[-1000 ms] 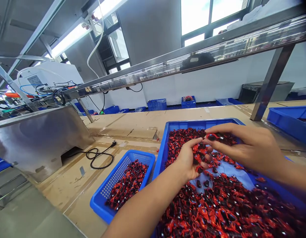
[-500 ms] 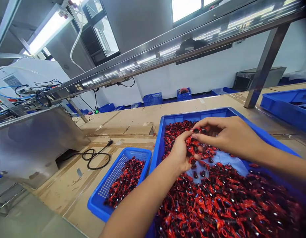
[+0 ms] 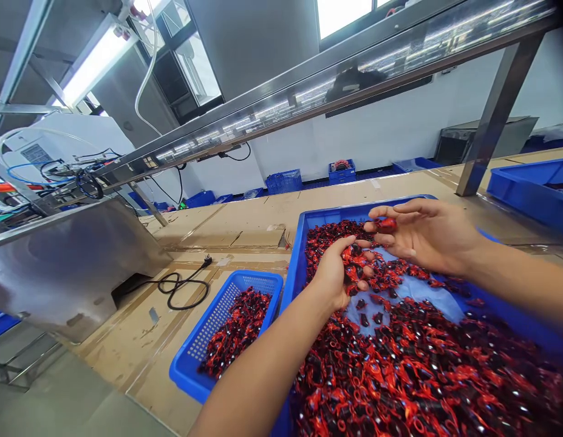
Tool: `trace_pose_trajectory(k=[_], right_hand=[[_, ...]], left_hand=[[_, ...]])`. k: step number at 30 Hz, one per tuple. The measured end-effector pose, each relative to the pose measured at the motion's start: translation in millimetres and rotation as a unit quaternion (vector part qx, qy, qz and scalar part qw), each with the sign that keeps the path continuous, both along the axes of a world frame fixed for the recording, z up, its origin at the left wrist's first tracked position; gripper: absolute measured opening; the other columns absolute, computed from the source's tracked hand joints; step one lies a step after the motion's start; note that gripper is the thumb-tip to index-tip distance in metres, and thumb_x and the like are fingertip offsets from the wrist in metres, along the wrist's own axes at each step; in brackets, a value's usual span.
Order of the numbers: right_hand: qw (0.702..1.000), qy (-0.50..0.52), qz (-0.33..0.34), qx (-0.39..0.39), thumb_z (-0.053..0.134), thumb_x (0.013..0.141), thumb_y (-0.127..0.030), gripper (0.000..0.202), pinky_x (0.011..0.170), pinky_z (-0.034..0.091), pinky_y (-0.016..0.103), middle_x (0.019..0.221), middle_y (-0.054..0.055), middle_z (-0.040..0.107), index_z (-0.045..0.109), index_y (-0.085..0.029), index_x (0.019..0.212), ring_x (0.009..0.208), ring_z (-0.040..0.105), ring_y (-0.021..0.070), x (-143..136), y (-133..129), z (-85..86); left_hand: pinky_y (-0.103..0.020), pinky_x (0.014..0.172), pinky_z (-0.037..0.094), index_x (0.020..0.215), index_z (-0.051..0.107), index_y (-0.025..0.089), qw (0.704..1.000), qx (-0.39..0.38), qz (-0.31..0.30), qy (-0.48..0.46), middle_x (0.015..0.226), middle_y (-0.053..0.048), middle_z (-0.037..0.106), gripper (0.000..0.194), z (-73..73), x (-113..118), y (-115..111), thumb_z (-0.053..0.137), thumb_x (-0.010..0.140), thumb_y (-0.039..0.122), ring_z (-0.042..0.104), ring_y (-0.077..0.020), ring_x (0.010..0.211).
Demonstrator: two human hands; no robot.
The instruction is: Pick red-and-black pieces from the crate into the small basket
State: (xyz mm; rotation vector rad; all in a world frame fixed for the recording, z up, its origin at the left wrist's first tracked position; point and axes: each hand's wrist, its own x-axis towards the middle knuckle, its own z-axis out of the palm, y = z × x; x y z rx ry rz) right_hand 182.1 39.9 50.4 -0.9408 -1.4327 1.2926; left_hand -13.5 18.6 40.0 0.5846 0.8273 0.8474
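A large blue tray [image 3: 293, 267] is filled with small red-and-black parts [image 3: 399, 364], glossy black pieces with red strands and rings. My left hand [image 3: 333, 273] is cupped over the tray, fingers curled round several of these parts [image 3: 354, 264]. To its right, my right hand [image 3: 433, 237] has one red-and-black part [image 3: 385, 225] at its fingers; its other fingers are loosely extended. Pale blue sheeting [image 3: 429, 297] shows between the heaps below my hands. Left of the tray, a smaller blue perforated basket [image 3: 208, 315] contains more such parts, partly hidden by my left forearm.
A black cable with a plug [image 3: 183, 291] lies on the cardboard-covered table [image 3: 139, 352] near a metal housing [image 3: 71, 267]. A metal rail [image 3: 272, 115] crosses above, with a post [image 3: 500, 115] at right. Another blue tray [image 3: 531, 188] stands at far right.
My right hand has drawn away from my left hand, up and to the right, with a red-and-black part at its fingers. My left hand stays cupped in place.
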Motion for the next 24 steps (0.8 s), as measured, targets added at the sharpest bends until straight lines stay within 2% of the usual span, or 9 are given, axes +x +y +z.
trace_pose_trajectory(k=[4,7,9,11,13,15,17,21,24], right_hand=[[0.997,-0.074,-0.015,0.026,0.073,0.091,-0.071,0.046,0.04,0.025,0.03,0.065,-0.001,0.056,0.065,-0.027,0.08,0.048,0.035,0.0135,-5.0,0.0,-10.4],[0.974,-0.182,-0.035,0.133,0.092,0.085,-0.062,0.039,0.049,0.035,0.03,0.062,-0.004,0.056,0.08,-0.026,0.095,0.053,0.046,0.0144,-8.9,-5.5,-16.4],[0.918,-0.277,-0.038,0.282,0.089,0.091,-0.054,0.035,0.063,0.049,0.033,0.078,0.001,0.073,0.084,-0.026,0.113,0.069,0.065,0.0197,-9.3,-8.9,-19.3],[0.836,-0.349,-0.032,0.421,0.077,0.103,-0.047,0.029,0.074,0.055,0.035,0.096,0.006,0.083,0.084,-0.025,0.121,0.082,0.075,0.0232,-9.1,-11.1,-21.9],[0.776,-0.387,-0.029,0.497,0.068,0.11,-0.039,0.025,0.074,0.055,0.034,0.102,0.008,0.084,0.084,-0.024,0.121,0.084,0.078,0.0222,-9.1,-12.6,-23.9],[0.741,-0.412,-0.035,0.53,0.064,0.112,-0.036,0.025,0.067,0.052,0.032,0.098,0.007,0.083,0.085,-0.024,0.12,0.077,0.076,0.02,-9.2,-13.8,-24.5],[0.742,-0.408,-0.05,0.53,0.065,0.11,-0.035,0.024,0.065,0.051,0.031,0.094,0.006,0.083,0.085,-0.024,0.119,0.073,0.074,0.0192,-8.4,-14.2,-23.2],[0.816,-0.345,-0.083,0.456,0.066,0.105,-0.034,0.023,0.058,0.049,0.03,0.074,0.001,0.077,0.085,-0.025,0.114,0.059,0.066,0.0163,-1.8,-10.8,-17.5],[0.838,-0.317,-0.1,0.434,0.068,0.105,-0.036,0.024,0.055,0.046,0.03,0.072,0.0,0.076,0.087,-0.024,0.114,0.056,0.061,0.015,2.9,-6.6,-14.5]], left_hand=[[-0.02,0.037,0.029,0.094,0.07,0.016,0.999,0.024,0.003,0.022,0.073,-0.001,0.063,0.029,-2.0,-0.9,1.1,0.054,0.109,0.036,0.054,-0.0108,0.046],[-0.02,0.037,0.028,0.091,0.07,0.017,0.999,0.032,0.004,0.032,0.069,0.0,0.059,0.032,-2.4,-0.6,0.5,0.054,0.109,0.038,0.052,-0.0113,0.047],[-0.021,0.038,0.028,0.092,0.071,0.018,0.997,0.05,0.003,0.055,0.063,0.002,0.053,0.034,-3.0,0.8,-0.4,0.053,0.11,0.04,0.049,-0.0124,0.046],[-0.021,0.038,0.029,0.094,0.07,0.02,0.993,0.069,0.012,0.092,0.059,0.003,0.049,0.033,-4.2,3.0,-1.0,0.051,0.112,0.04,0.048,-0.0135,0.045],[-0.021,0.038,0.031,0.094,0.067,0.021,0.989,0.079,0.03,0.123,0.06,0.004,0.05,0.029,-6.2,5.2,-1.1,0.053,0.111,0.039,0.049,-0.0142,0.045],[-0.021,0.037,0.032,0.092,0.064,0.022,0.987,0.077,0.04,0.132,0.061,0.003,0.053,0.026,-7.9,6.3,-0.3,0.055,0.111,0.037,0.051,-0.0142,0.046],[-0.02,0.035,0.031,0.089,0.064,0.021,0.991,0.063,0.031,0.112,0.062,0.003,0.053,0.029,-8.0,5.2,1.2,0.055,0.112,0.037,0.051,-0.0131,0.045],[-0.015,0.031,0.028,0.088,0.065,0.017,1.0,0.001,-0.019,-0.001,0.07,0.002,0.058,0.037,-1.8,-3.3,5.9,0.058,0.116,0.04,0.052,-0.0073,0.043],[-0.014,0.029,0.03,0.091,0.066,0.014,0.996,-0.029,-0.053,-0.071,0.075,0.003,0.059,0.042,4.4,-10.4,9.0,0.058,0.119,0.045,0.054,-0.0051,0.043]])
